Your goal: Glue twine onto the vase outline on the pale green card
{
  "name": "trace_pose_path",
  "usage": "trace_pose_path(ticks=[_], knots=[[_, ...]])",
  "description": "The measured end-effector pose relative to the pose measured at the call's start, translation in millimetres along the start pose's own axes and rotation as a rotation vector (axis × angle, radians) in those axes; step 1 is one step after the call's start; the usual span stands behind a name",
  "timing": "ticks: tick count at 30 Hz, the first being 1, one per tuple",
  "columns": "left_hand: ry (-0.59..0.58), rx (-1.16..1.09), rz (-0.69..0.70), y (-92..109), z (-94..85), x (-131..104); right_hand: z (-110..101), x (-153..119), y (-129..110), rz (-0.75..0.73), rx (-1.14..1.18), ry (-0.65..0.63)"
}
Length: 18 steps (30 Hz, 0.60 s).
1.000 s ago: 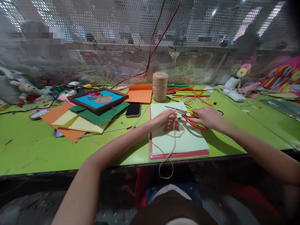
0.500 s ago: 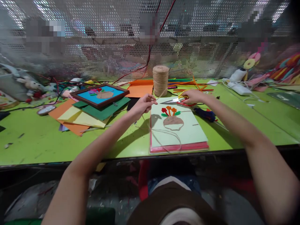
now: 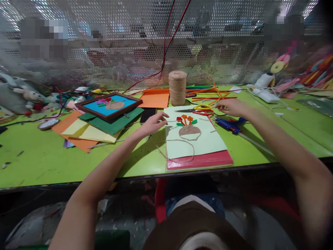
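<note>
The left hand [image 3: 153,125] is by the left edge of the light green sheet [image 3: 208,139], its fingers parted and loosely bent; whether they touch the thin strand at their tips, I cannot tell. The right hand [image 3: 232,107] is beyond the sheet's far right corner, fingers curled; I cannot tell whether they grip anything. The scissors [image 3: 192,110] lie across the sheet's far edge, handles toward the right hand. A flower-pot design [image 3: 189,132] sits mid-sheet, with bare paper around it. Loose twine [image 3: 193,152] loops over the sheet's left edge. The red sheet [image 3: 200,160] shows beneath, close to the front edge of the tabletop [image 3: 39,163].

The twine spool [image 3: 177,88] stands just behind, limiting room there. The blue glue gun [image 3: 231,125] lies near the right edge. Open tabletop spreads at front left, before the stacked papers [image 3: 88,133] and framed picture [image 3: 111,107], and right of the glue gun.
</note>
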<state>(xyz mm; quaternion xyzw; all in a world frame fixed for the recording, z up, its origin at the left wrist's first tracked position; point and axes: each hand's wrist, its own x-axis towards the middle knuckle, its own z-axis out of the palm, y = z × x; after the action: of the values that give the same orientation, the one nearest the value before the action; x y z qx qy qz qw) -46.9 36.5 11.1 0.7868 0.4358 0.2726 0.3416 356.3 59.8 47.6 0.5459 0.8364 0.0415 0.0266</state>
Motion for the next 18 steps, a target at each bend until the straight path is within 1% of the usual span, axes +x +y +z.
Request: trace_pose_path(ticks=[2, 4, 6, 7, 9, 11, 13, 16, 18], knots=[[0.020, 0.224, 0.028, 0, 1.5, -3, 1, -26, 15, 0.062, -0.004, -0.073], [0.043, 0.509, 0.008, 1, 3.8, -7, 3, -49, 26, 0.108, 0.017, -0.207], [0.029, 0.763, -0.003, 2, 7.1, -10, 7, -64, 29, 0.119, 0.033, -0.290], [0.014, 0.844, 0.004, 2, 9.0, -11, 9, -68, 28, 0.116, 0.028, -0.302], [-0.005, 0.916, 0.028, 2, 12.5, -13, 11, -72, 21, 0.086, -0.012, -0.284], [0.017, 0.936, 0.043, 1, 15.0, -14, 12, -71, 14, 0.028, -0.051, -0.250], [0.048, 0.947, 0.053, 1, 15.9, -15, 13, -67, 11, 0.010, -0.041, -0.243], [0.080, 0.947, 0.052, 2, 15.7, -16, 13, -66, 14, 0.095, 0.052, -0.286], [0.080, 0.939, 0.045, 3, 15.9, -17, 12, -68, 18, 0.134, 0.107, -0.292]])
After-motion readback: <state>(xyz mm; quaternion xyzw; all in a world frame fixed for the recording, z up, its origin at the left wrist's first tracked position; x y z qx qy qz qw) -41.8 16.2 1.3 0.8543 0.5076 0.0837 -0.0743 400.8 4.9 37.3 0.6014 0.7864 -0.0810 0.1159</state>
